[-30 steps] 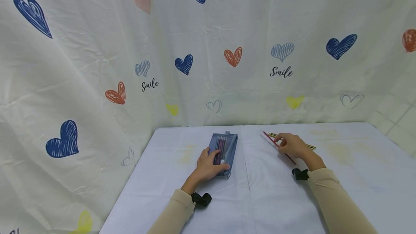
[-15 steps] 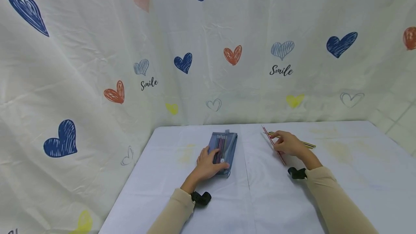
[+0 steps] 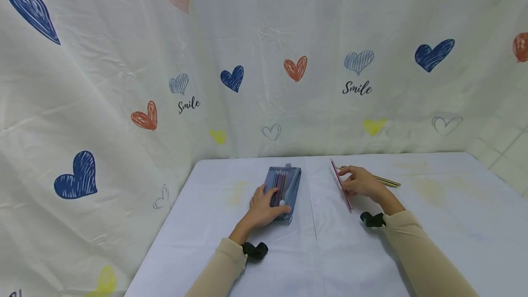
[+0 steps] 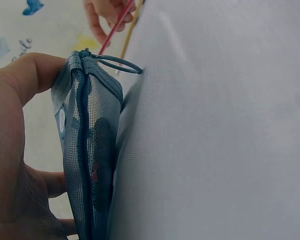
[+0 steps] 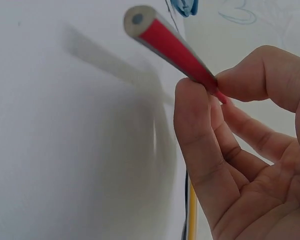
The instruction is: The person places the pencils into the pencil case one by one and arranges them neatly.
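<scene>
A blue mesh pencil case [image 3: 294, 191] lies on the table, with several pencils showing through its upper face. My left hand [image 3: 263, 209] rests on top of it, thumb and fingers spread. In the left wrist view, the thumb and fingertips touch one face of the case [image 4: 97, 135], near its zipper. Farther right, my right hand [image 3: 365, 184] pinches a red pencil [image 3: 341, 185] between thumb and fingers, slanting above the table. In the right wrist view, the blunt end of the red pencil [image 5: 172, 47] points toward the camera. Yellow-and-black striped pencils [image 3: 387, 181] lie partly hidden behind the right hand.
A white cloth covers the table [image 3: 264, 269]. Behind it hangs a white curtain [image 3: 313, 26] printed with hearts and the word Smile. A black wrist camera [image 3: 255, 251] sits on the left wrist, another wrist camera [image 3: 372, 219] on the right.
My right hand has moved slightly left with the red pencil, which now stands steeper and farther from the yellow-and-black pencils. My left hand and the pencil case stay in place.
</scene>
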Demonstrator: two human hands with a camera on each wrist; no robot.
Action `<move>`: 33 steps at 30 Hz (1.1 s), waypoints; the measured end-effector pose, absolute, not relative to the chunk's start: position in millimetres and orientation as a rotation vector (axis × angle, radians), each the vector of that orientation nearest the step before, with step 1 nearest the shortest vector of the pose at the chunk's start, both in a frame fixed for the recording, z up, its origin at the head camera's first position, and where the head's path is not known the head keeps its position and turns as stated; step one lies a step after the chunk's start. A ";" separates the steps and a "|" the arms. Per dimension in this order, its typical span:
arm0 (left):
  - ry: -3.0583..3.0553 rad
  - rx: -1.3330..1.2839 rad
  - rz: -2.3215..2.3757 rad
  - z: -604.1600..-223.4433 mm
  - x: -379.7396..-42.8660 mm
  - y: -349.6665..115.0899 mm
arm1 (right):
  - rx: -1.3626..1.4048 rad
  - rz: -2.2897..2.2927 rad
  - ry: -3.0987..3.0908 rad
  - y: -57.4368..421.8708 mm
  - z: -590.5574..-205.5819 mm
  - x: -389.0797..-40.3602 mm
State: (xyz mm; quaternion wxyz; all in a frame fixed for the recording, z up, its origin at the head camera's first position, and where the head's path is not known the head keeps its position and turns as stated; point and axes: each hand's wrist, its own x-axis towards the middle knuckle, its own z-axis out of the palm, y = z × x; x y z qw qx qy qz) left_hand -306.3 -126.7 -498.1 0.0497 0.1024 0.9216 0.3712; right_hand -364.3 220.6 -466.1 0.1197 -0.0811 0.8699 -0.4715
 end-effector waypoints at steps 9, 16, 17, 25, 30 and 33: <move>2.805 0.302 1.133 -498.5 -306.4 -126.5 | -0.246 -1.411 2.496 212.0 -466.7 -362.2; 2.810 0.309 1.123 -498.2 -306.7 -126.8 | -0.261 -1.436 2.488 202.6 -468.1 -361.1; 2.810 0.310 1.123 -498.2 -306.7 -126.9 | -0.263 -1.437 2.487 201.3 -468.4 -360.9; 2.811 0.314 1.117 -498.6 -307.4 -126.9 | -0.251 -1.436 2.469 191.0 -469.0 -357.7; 2.810 0.321 1.122 -498.5 -307.5 -127.1 | -0.218 -1.385 2.468 184.4 -469.9 -357.4; 2.806 0.323 1.127 -498.2 -307.1 -127.1 | -0.211 -1.367 2.449 179.3 -470.5 -356.5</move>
